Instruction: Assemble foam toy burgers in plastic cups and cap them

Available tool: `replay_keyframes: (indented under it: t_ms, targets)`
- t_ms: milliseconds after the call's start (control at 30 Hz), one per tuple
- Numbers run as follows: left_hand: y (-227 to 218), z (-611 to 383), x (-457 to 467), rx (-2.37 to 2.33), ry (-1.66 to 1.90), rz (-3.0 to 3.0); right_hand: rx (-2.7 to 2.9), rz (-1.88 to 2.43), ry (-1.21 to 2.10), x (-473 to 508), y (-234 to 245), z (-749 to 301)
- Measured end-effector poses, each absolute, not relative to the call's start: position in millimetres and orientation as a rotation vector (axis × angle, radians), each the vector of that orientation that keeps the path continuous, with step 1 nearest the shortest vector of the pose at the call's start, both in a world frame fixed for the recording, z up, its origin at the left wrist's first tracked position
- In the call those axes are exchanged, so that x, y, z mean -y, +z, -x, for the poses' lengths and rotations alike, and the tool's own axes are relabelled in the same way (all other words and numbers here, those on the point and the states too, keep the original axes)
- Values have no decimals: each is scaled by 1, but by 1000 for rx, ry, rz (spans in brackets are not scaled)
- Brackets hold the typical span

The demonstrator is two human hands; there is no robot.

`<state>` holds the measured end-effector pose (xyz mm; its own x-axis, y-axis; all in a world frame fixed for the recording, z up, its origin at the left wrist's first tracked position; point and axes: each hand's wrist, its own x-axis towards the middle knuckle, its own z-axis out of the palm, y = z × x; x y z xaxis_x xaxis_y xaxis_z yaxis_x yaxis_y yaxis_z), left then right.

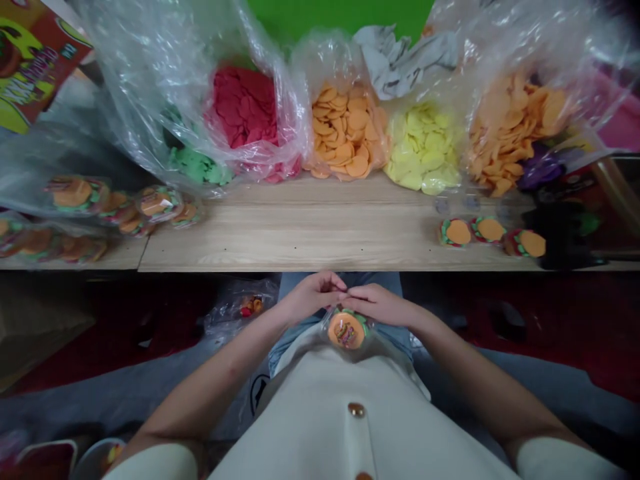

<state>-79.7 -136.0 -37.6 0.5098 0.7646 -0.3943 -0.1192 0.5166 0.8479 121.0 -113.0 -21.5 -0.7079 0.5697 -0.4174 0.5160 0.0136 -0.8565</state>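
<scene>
while filled plastic bags (pixel 345 130) line the far side of a wooden table (pixel 320 247), the left hand (pixel 313 297) pinches the top of a clear packet (pixel 347 330) below the table edge, a round burger-shaped sweet (pixel 345 331) inside it, and the right hand (pixel 380 303) closes on that same top, nearly meeting the left.

The left hand (pixel 313 297) and right hand (pixel 380 303) meet above the body, pinching the top edge of a clear plastic packet (pixel 346 330) that holds a round orange burger-shaped piece. Beyond them, a wooden bench (pixel 300 241) carries three similar packets (pixel 491 231) at its right and more at its left. Along its far edge, clear bags hold green, red (pixel 244 107), orange (pixel 346 130), yellow (pixel 423 150) and pale orange (pixel 515 130) discs.
</scene>
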Motion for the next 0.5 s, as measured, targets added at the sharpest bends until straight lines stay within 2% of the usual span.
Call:
replay_keyframes:
  t_ms: [233,333,500]
  targets:
    - [-47,81,194,-1018,837,-571,2094,1259,1318,145,-42,-128]
    - [-44,80,193,-1095,904,-616,2145,1203,1334,147,-37,-132]
    - [-28,83,182,-1023,797,-869,2236,1198,1599,144,-19,-131]
